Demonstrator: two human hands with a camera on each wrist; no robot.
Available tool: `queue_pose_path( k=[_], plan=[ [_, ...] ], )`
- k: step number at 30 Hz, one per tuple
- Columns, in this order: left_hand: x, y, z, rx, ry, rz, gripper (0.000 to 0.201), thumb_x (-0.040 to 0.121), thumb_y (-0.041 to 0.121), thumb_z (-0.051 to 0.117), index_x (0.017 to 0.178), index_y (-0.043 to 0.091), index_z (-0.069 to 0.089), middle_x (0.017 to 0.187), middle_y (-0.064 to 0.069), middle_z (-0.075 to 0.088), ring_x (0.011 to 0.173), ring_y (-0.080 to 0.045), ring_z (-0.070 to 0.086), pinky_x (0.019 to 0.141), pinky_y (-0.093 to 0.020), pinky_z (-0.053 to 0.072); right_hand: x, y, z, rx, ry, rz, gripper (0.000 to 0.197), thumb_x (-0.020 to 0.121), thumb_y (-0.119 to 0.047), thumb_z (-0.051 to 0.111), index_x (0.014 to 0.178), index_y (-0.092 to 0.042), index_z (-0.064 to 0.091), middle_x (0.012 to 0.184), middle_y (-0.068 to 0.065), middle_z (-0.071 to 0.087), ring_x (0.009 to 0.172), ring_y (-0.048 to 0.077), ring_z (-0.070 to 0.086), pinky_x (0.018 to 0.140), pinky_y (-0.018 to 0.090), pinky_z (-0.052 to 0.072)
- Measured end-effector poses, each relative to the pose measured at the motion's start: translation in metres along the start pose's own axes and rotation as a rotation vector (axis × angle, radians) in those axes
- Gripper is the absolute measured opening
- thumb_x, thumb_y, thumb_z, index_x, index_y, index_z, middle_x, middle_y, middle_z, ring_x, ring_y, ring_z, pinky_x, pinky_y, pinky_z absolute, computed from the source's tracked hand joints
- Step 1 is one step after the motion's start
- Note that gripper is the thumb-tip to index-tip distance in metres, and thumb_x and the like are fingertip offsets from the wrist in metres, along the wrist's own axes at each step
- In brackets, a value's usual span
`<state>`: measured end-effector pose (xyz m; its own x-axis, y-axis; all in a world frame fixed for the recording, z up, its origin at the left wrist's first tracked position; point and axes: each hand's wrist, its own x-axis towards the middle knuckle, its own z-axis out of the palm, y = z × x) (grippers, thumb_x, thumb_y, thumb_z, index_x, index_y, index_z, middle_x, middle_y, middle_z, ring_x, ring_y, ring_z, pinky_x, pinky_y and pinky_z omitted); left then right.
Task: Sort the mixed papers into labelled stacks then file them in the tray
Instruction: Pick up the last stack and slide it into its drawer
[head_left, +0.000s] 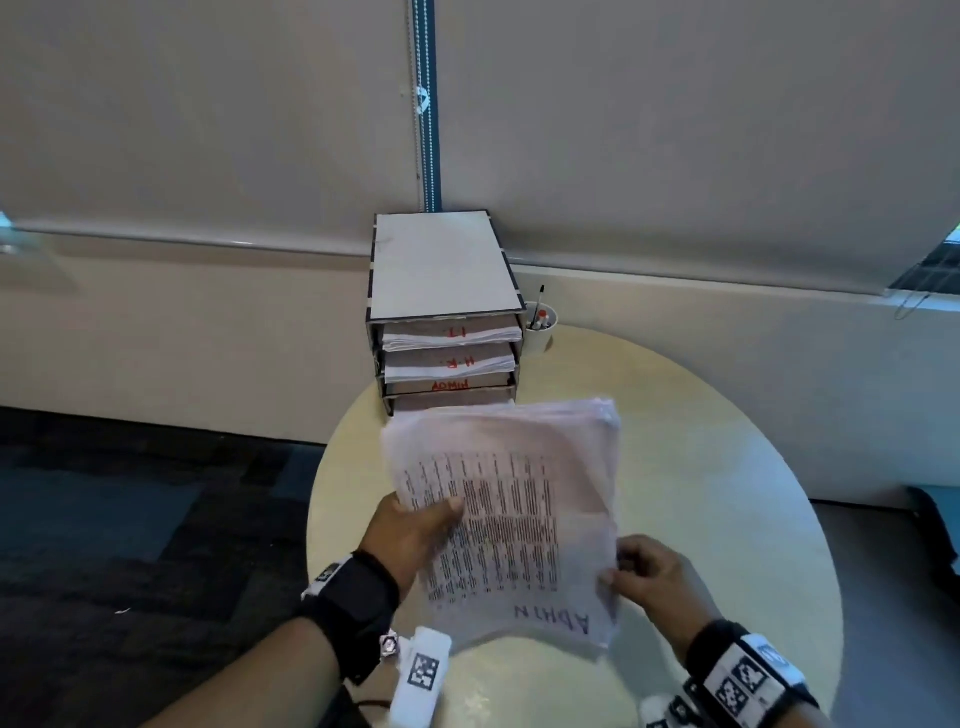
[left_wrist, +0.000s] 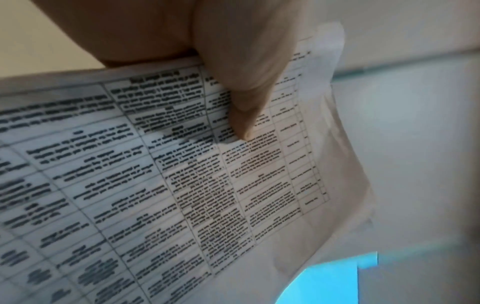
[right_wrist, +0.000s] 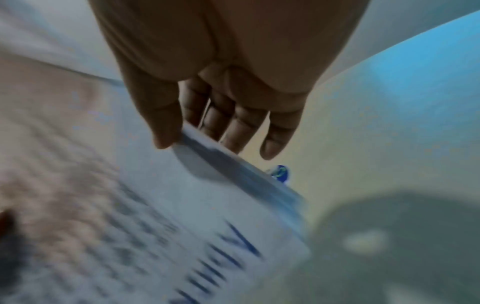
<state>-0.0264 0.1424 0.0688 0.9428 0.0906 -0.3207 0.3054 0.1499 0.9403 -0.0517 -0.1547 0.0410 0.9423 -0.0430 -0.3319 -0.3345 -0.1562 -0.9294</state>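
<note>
A thick stack of printed papers (head_left: 511, 512) marked "ADMIN" in blue hangs above the round table, its far edge close to the tray's lower slots. My left hand (head_left: 415, 525) grips its left edge, thumb (left_wrist: 242, 115) pressed on the top sheet (left_wrist: 155, 185). At the stack's right edge (right_wrist: 228, 164), my right hand (head_left: 649, 571) pinches it with thumb (right_wrist: 161, 127) on top and fingers beneath. The file tray (head_left: 444, 312) stands at the table's far edge with stacked slots. The upper ones hold papers lettered "I.T." and "H.R."; a lower slot (head_left: 451, 385) is labelled "ADMIN".
A white cup with pens (head_left: 540, 325) stands right of the tray. The cream round table (head_left: 727, 467) sits against a pale wall with lowered blinds. Dark carpet (head_left: 130, 519) lies to the left.
</note>
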Motion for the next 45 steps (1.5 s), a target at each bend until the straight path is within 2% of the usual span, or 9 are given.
queue_pose_path(
  k=[4,8,14,19,27,32,37,39,45],
  plan=[
    [0.010,-0.002,-0.011,-0.455,0.115,-0.164,0.072,0.072,0.017,0.087,0.133,-0.002,0.053,0.138,-0.007,0.054,0.132,-0.021,0.047,0.117,-0.049,0.028,-0.010,0.022,-0.012,0.193,-0.089,0.139,0.057,0.050,-0.019,0.090,0.101,0.000,0.072,0.096,0.021,0.075,0.079,0.025,0.070,0.069,0.035,0.056],
    [0.005,0.000,0.000,-0.611,-0.040,-0.308,0.080,0.067,0.026,0.089,0.135,0.003,0.054,0.136,-0.025,0.056,0.123,-0.043,0.055,0.111,-0.060,0.034,-0.016,-0.008,0.011,0.559,-0.219,0.087,0.052,0.062,-0.004,0.088,0.105,0.002,0.059,0.105,0.021,0.067,0.092,0.037,0.065,0.086,0.047,0.053],
    [0.002,0.010,-0.021,-0.676,-0.152,-0.221,0.091,0.055,0.020,0.093,0.135,-0.001,0.054,0.135,-0.023,0.058,0.122,-0.042,0.057,0.101,-0.059,0.046,-0.012,-0.057,-0.002,0.432,-0.102,-0.076,0.039,0.084,0.009,0.060,0.123,0.003,0.061,0.120,0.024,0.068,0.109,0.045,0.066,0.093,0.060,0.052],
    [0.004,0.032,-0.059,-0.364,-0.386,-0.240,0.050,0.086,0.006,0.059,0.135,-0.001,0.054,0.133,-0.027,0.057,0.123,-0.047,0.055,0.103,-0.062,0.042,-0.009,-0.063,-0.036,0.313,-0.176,-0.061,0.045,0.079,0.010,0.060,0.123,0.004,0.061,0.120,0.024,0.068,0.110,0.044,0.066,0.097,0.060,0.049],
    [0.024,0.029,-0.063,-0.033,-0.301,-0.061,0.061,0.062,0.015,0.080,0.119,-0.001,0.065,0.122,-0.023,0.066,0.113,-0.042,0.063,0.104,-0.057,0.043,0.003,-0.059,-0.033,-0.015,-0.049,-0.204,0.019,0.079,0.005,0.074,0.089,-0.010,0.078,0.093,0.013,0.077,0.093,0.041,0.071,0.083,0.050,0.058],
    [0.033,0.009,-0.068,0.067,-0.163,0.118,0.050,0.055,0.028,0.086,0.102,0.012,0.077,0.108,-0.017,0.073,0.098,-0.030,0.071,0.082,-0.039,0.056,0.008,-0.036,-0.030,0.007,-0.002,-0.314,0.031,0.064,-0.030,0.091,0.093,-0.027,0.080,0.097,0.007,0.078,0.092,0.025,0.073,0.082,0.040,0.060],
    [0.028,-0.028,-0.075,0.211,-0.176,0.078,0.037,0.064,0.001,0.082,0.100,0.010,0.076,0.095,-0.004,0.077,0.092,-0.020,0.072,0.080,-0.030,0.057,0.010,0.004,-0.022,-0.084,-0.078,-0.162,0.034,0.069,0.011,0.081,0.093,-0.013,0.077,0.091,0.003,0.078,0.079,0.011,0.068,0.075,0.030,0.055],
    [0.028,-0.049,-0.076,0.241,-0.164,-0.008,0.040,0.060,0.008,0.079,0.098,0.015,0.077,0.098,-0.008,0.077,0.099,-0.030,0.071,0.087,-0.044,0.056,0.013,0.024,-0.016,-0.173,-0.126,-0.087,0.033,0.069,0.011,0.082,0.087,-0.016,0.075,0.079,-0.007,0.076,0.075,0.007,0.064,0.070,0.023,0.051],
    [0.034,-0.051,-0.072,0.294,-0.176,-0.014,0.048,0.055,0.019,0.071,0.102,0.011,0.075,0.101,-0.007,0.076,0.103,-0.030,0.069,0.087,-0.040,0.054,0.025,0.040,-0.008,-0.217,-0.044,0.030,0.020,0.079,0.000,0.078,0.090,-0.017,0.074,0.084,-0.002,0.078,0.083,0.023,0.071,0.082,0.046,0.056]
  ],
)
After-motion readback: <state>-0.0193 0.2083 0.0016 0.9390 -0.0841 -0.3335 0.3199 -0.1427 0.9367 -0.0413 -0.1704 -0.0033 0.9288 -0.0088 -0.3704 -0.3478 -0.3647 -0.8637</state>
